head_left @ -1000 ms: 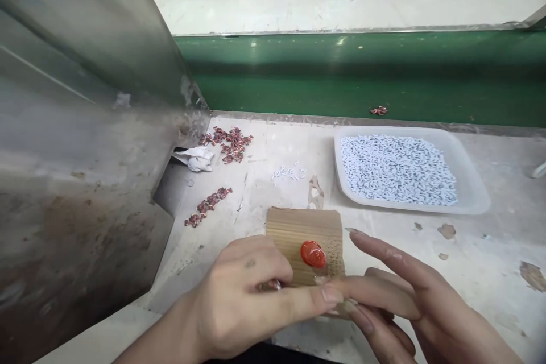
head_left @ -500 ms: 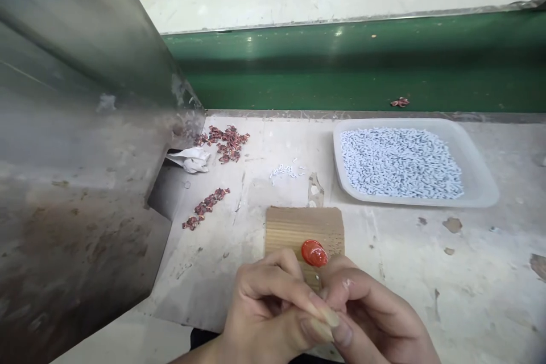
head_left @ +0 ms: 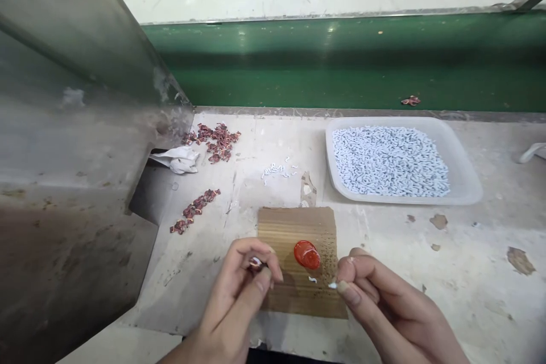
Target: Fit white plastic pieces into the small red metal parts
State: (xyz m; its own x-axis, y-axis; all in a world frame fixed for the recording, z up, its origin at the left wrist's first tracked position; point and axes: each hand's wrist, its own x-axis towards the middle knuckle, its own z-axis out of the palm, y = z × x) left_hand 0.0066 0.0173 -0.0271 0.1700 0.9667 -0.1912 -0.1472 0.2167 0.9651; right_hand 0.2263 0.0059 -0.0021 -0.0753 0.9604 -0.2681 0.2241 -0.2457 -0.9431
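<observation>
My left hand (head_left: 245, 287), its fingers curled, holds a small dark reddish-brown piece with a pale stripe (head_left: 255, 263), mostly hidden by the fingers. Between thumb and forefinger of my right hand (head_left: 379, 296) is a tiny white curved piece (head_left: 333, 285), its tip sticking out to the left. Below both hands lies a corrugated cardboard piece (head_left: 294, 222). On it are a glossy red blob (head_left: 307, 255) and a loose white curved piece (head_left: 313, 280). The hands are apart, one on each side of the cardboard.
A translucent tub (head_left: 467, 182) full of white pieces stands at the right. Several white pieces (head_left: 277, 169) lie left of it. Reddish-brown pieces form a pile (head_left: 219, 142) and a row (head_left: 195, 211) at left, beside a metal panel (head_left: 63, 182). Behind runs a green belt (head_left: 277, 79).
My hands were together at the fingertips and have moved apart, left and right. The small pieces in them now show. The view has shifted slightly.
</observation>
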